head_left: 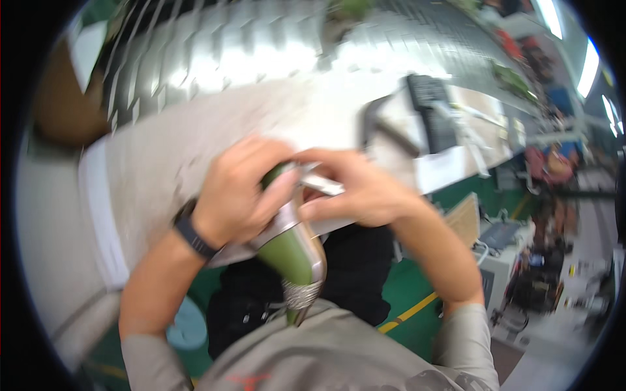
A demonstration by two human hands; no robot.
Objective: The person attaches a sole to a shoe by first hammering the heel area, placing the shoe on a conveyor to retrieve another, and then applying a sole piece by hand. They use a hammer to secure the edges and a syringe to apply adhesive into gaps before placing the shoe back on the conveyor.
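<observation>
A green shoe (287, 255) with pale pink edging and a glittering silver band near its heel is held over my lap, at the near edge of the table. My left hand (244, 186) is closed around the shoe's far end, a black band on its wrist. Against that same end, my right hand (355, 186) pinches a small whitish flat piece (324, 185); motion blur hides its exact kind. The fingers of both hands meet at the shoe, covering most of its far part.
Beyond the light-covered table (156, 156) runs a slatted metal conveyor (254, 52), with a blurred green item (352, 10) on it. A black object (432, 114) and white paper (441, 171) lie at the table's right. A pale blue round stool (186, 324) stands lower left.
</observation>
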